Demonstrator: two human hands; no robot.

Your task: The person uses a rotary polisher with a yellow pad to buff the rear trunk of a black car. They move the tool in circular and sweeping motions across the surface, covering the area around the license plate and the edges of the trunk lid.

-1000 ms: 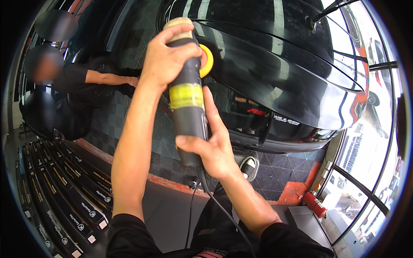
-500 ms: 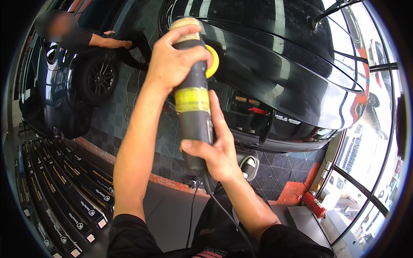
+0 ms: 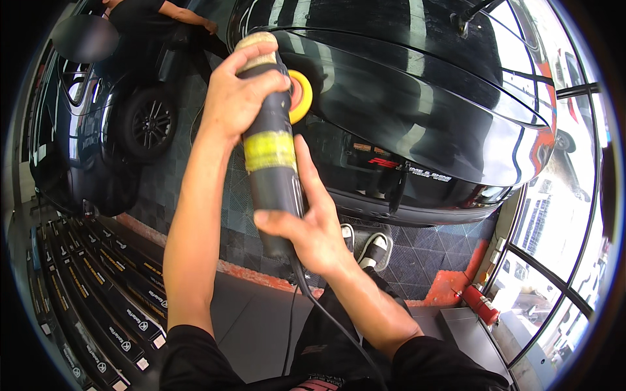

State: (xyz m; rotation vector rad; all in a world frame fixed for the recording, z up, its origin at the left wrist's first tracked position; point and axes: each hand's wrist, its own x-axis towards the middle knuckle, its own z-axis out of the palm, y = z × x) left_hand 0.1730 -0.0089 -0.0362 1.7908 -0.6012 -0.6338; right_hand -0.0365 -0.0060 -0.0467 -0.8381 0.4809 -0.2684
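Observation:
Both my hands hold a long black car polisher [image 3: 270, 186] with a yellow band round its body. My left hand [image 3: 238, 98] wraps round the head end, its fingers over the worn pale cover. Farther down, my right hand [image 3: 310, 228] grips the rear end of the body, thumb across it. A round yellow and orange pad [image 3: 300, 98] sticks out on the right side of the head, facing the glossy black car [image 3: 391, 117]. Whether the pad touches the paint I cannot tell. From the rear end a dark cord [image 3: 326, 313] runs down past my legs.
To the left stands another dark car with a black wheel [image 3: 153, 122], and a person in black [image 3: 143, 16] is beside it. Rows of long black boxes [image 3: 98, 300] lie lower left. At the right are glass panes and a red fire extinguisher [image 3: 480, 305].
The polisher and both my hands have shifted a little to the left, and more of the pad shows. The other person now appears higher and farther right.

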